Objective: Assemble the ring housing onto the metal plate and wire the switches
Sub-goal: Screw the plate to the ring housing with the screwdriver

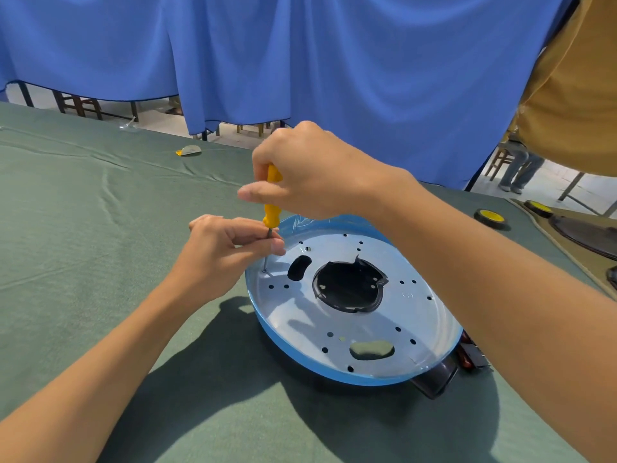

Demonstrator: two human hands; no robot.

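A round metal plate (414, 315) with a blue rim lies on the green table cloth, with a large black centre opening and several small holes. A dark housing (437, 379) shows under its near right edge. A yellow-handled screwdriver (272, 205) stands upright, its tip in a hole at the plate's left edge. My right hand (314, 172) grips the top of the handle. My left hand (227, 252) pinches the metal shaft just below the handle. The screw itself is too small to make out.
The green cloth (100, 228) covers the table. A small yellow and grey scrap (188, 150) lies far back. Two yellow-hubbed wheels (490, 218) and a dark round part (587, 235) sit at the right edge. A person in a mustard shirt (574, 95) stands at the right. Blue curtains hang behind.
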